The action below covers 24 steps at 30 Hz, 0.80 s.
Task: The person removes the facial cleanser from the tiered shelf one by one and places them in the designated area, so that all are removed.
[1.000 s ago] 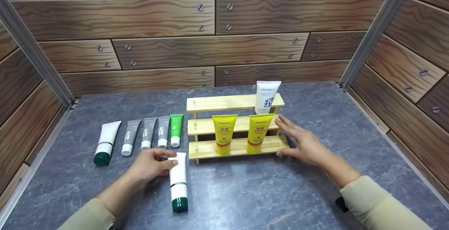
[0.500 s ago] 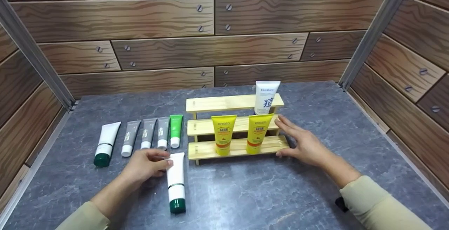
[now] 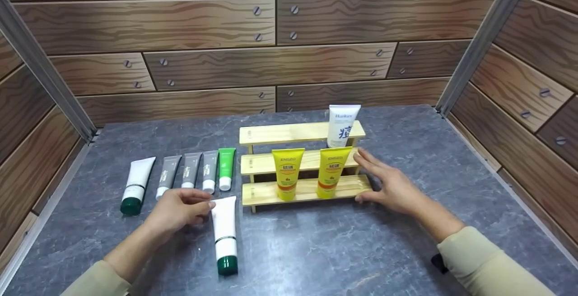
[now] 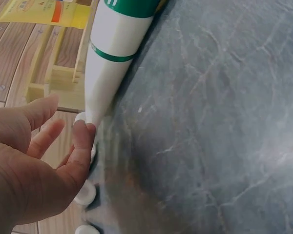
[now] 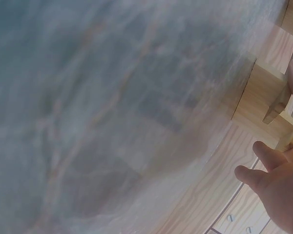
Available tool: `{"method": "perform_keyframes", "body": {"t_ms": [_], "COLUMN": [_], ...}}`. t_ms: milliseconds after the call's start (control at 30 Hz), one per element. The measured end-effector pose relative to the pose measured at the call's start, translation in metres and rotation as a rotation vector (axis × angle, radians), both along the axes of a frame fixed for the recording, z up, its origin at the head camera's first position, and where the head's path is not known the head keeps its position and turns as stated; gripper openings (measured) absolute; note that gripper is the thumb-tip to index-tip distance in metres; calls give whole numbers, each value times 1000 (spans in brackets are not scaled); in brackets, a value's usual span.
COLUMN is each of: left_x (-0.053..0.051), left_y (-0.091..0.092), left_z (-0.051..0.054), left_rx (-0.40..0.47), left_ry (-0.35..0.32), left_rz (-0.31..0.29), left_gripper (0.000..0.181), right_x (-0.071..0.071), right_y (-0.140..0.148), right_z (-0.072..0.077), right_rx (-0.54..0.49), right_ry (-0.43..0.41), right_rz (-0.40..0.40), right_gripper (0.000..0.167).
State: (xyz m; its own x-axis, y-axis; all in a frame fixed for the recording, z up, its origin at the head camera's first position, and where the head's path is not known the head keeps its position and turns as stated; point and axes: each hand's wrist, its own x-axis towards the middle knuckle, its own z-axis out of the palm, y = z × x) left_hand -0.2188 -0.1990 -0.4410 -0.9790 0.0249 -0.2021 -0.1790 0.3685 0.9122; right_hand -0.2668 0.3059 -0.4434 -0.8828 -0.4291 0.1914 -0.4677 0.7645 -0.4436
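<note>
A white tube with a dark green cap lies on the grey table, cap toward the front. My left hand is at its flat end; in the left wrist view one fingertip touches the tube's end while the other digits are spread apart from it. My right hand rests against the right end of the three-step wooden rack, thumb by the lowest shelf and fingers by the middle one. On the lowest shelf stand two yellow tubes. A white tube with blue print stands upright at the rack's upper right.
Left of the rack lie a green tube, several grey tubes with white caps, and another white tube with a green cap, in a row. Wood-patterned panels bound the table at back and sides.
My left hand has drawn a little to the left, its fingers loosening from the white tube. The tube has shifted slightly left. My right hand has stayed at the rack.
</note>
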Motion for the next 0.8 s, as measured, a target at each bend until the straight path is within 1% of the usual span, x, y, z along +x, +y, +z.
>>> {"method": "perform_keyframes", "body": {"t_ms": [133, 267, 400, 567, 700, 800], "left_x": [0, 2, 2, 0, -3, -7], "left_y": [-3, -3, -1, 7, 17, 26], "left_z": [8, 22, 39, 64, 84, 98], "left_rx": [6, -10, -34, -19, -35, -57], "left_ry": [31, 67, 105, 161, 243, 299], "left_rz": [-12, -41, -88, -154, -196, -216], "left_gripper": [35, 35, 34, 33, 33, 31], "right_x": [0, 0, 0, 1, 1, 1], "right_y": [-1, -1, -1, 0, 0, 0], "right_z": [0, 1, 1, 0, -1, 0], "right_rx": [1, -2, -3, 5, 7, 11], "right_ry": [-9, -20, -12, 26, 27, 18], "right_rz": [-3, -9, -5, 8, 8, 3], "right_gripper": [101, 101, 101, 101, 100, 100]}}
